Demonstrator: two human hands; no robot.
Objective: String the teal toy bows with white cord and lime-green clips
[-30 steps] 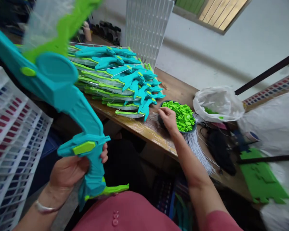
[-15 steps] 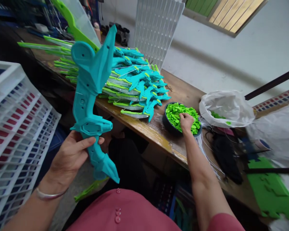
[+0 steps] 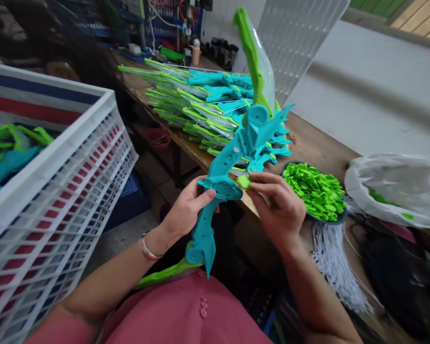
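A teal plastic bow-shaped frame with lime-green limbs [image 3: 224, 187] is gripped near its middle by the left hand [image 3: 182, 210], its long axis tilted, upper end leaning right. A small flat lime-green plastic piece [image 3: 242, 182] is pinched by the fingers of the right hand [image 3: 281, 205], just right of the frame's central block; whether they touch cannot be told. The dark round bowl [image 3: 340, 218] on the wooden table [image 3: 315, 131] is nearer the right hand.
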